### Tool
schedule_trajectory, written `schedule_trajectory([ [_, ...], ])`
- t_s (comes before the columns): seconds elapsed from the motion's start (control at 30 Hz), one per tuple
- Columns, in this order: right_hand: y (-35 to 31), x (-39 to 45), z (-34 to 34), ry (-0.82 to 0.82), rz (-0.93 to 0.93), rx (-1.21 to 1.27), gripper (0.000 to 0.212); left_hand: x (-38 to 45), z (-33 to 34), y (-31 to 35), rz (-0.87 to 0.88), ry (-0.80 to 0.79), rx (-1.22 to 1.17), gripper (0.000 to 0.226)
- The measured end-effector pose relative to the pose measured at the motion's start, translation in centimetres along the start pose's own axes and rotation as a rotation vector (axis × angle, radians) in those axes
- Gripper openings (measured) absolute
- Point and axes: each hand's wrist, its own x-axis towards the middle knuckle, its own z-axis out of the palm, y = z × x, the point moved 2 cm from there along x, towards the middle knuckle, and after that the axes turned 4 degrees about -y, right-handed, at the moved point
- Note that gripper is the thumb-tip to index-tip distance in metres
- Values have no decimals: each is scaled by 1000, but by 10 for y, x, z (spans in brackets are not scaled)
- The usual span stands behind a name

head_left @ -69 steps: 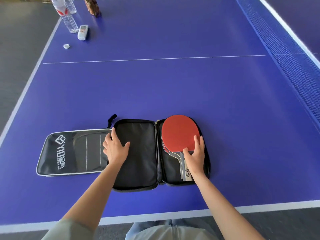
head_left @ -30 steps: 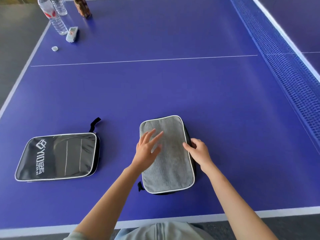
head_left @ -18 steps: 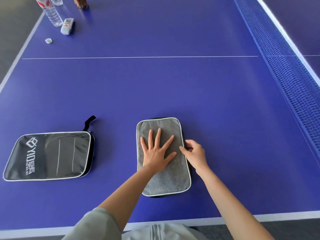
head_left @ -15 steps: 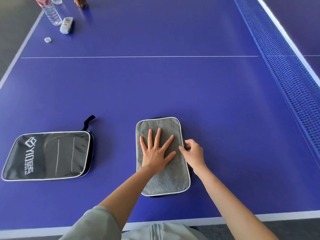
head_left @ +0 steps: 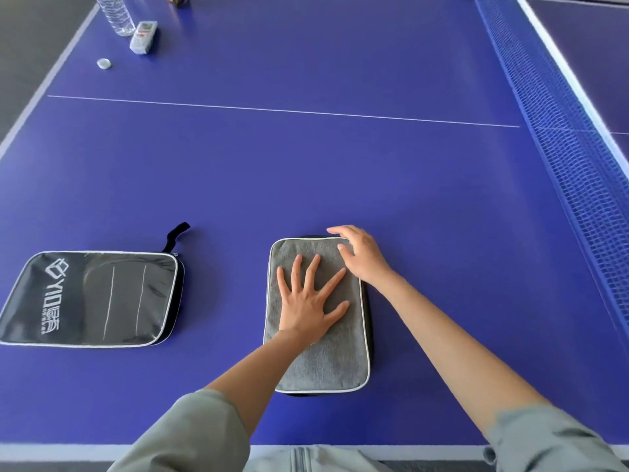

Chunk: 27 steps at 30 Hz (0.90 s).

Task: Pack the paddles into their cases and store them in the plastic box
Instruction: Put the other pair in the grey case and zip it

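The grey case (head_left: 320, 332) lies flat and closed on the blue table (head_left: 306, 172), near the near edge and slightly right of centre, with its long side running near to far. A white piping line borders its top face, and a dark lower half shows along its right and far edges.

The left hand (head_left: 308, 303) rests palm-down on the middle of the grey case, fingers straight and spread, grasping nothing. The right hand (head_left: 360, 255) sits at the far right corner of the same case, fingers curled at the edge; it appears to pinch something small there, possibly a zip pull, but the view does not confirm it.

The black case (head_left: 88, 298) lies closed to the left, well apart from the grey case, white lettering on top and a black strap (head_left: 175, 235) at its far right corner.

At the far left corner stand a water bottle (head_left: 115, 13), a small white device (head_left: 143, 37) and a bottle cap (head_left: 103, 63). The net (head_left: 558, 107) crosses the right side.
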Motion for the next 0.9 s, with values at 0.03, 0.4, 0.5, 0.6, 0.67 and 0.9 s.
schedule_trajectory([
  [0.03,-7,17,1,-113,-31,-14,36,0,0,0,-4,12,-8,61],
  [0.4,-38,119,31,-850,-127,-241,49,2,1,-2,-8,72,-47,59],
  [0.5,-32,129,29,-903,-192,-284,45,1,2,-1,-10,89,-37,59],
  [0.6,-25,136,30,-884,-257,-292,34,2,2,-1,-18,89,-38,60],
  [0.67,-24,138,34,-887,-309,-284,32,2,2,0,-19,84,-30,60],
  [0.9,-48,146,52,-1093,-473,-471,51,3,2,2,-28,92,-22,60],
])
